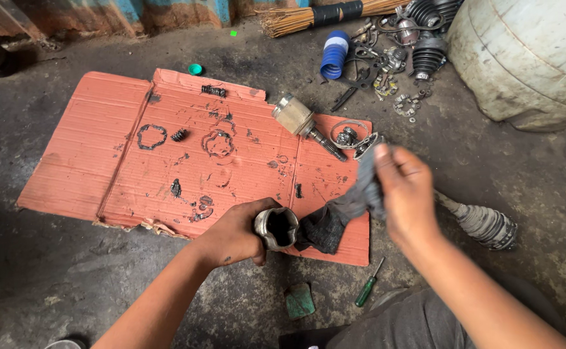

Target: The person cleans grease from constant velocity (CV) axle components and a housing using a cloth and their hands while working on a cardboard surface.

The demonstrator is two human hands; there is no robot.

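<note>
White drum (528,58) cut off at right edge.

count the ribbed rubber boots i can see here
4: two black boots in the parts pile top right, a blue one left of the pile, a grey one beside the right hand. More may be hidden.

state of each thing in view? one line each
left hand: gripping metal joint housing, open end up
right hand: gripping dark rag, greasy, hanging to the housing
cardboard sheet: flat, grease-stained
stub shaft: lying on cardboard
screwdriver: lying on floor
</note>
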